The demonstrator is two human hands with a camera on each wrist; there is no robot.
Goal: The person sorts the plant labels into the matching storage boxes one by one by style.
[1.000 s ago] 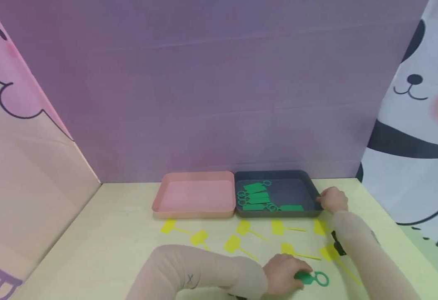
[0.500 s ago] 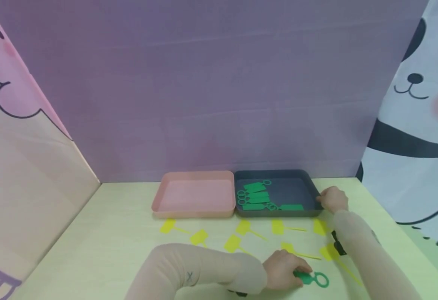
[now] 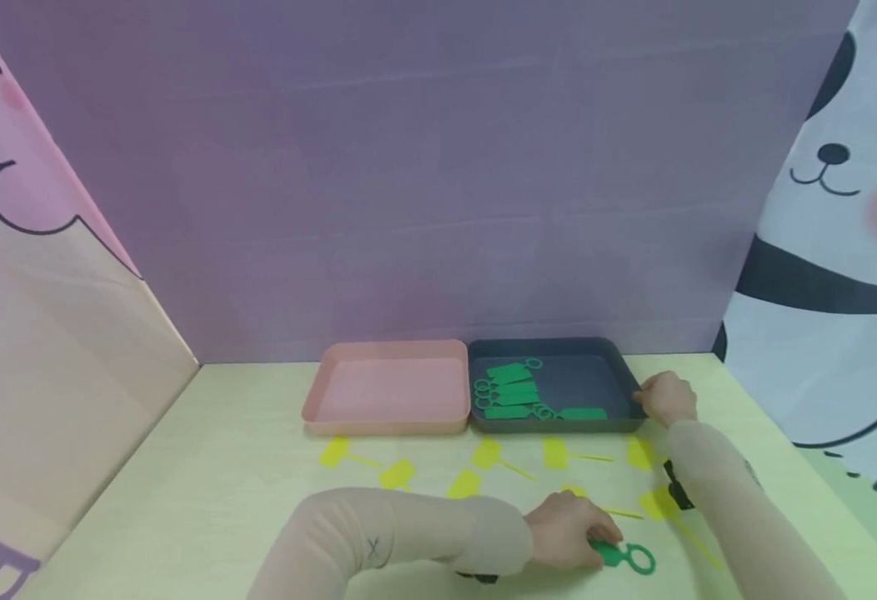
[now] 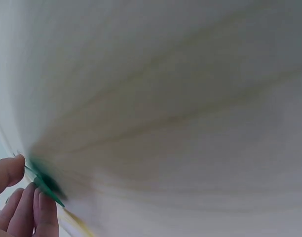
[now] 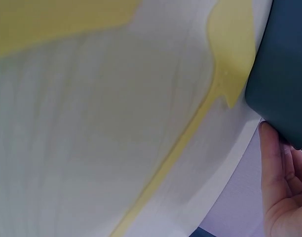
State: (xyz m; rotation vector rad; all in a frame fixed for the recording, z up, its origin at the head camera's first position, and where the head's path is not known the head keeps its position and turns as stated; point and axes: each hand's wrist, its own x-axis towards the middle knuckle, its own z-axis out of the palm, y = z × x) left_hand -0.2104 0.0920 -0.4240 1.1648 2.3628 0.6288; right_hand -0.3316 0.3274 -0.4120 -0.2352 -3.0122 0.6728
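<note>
My left hand (image 3: pixel 562 533) is low over the near part of the table, pinching a green tag with a ring end (image 3: pixel 609 553). In the left wrist view the tag (image 4: pixel 48 188) shows nearly edge-on between thumb and fingers. My right hand (image 3: pixel 667 398) grips the right side of a dark grey tray (image 3: pixel 581 379). The right wrist view has its fingers (image 5: pixel 273 163) against the tray's corner (image 5: pixel 286 69); part of that hand is cut off by the frame. Several green tags (image 3: pixel 515 392) lie flat inside the dark tray, mostly towards its left.
A pink tray (image 3: pixel 393 427) stands beside the dark one, side against side. Several yellow paddle-shaped pieces with thin handles (image 3: pixel 486 452) lie on the table (image 3: pixel 221 467) in front of both trays, some partly under my arms. A purple backdrop (image 3: pixel 438 208) rises behind.
The left hand has shifted very slightly away from the near edge, and its forearm now covers a yellow handle. It keeps the green tag; the right hand stays at the tray.
</note>
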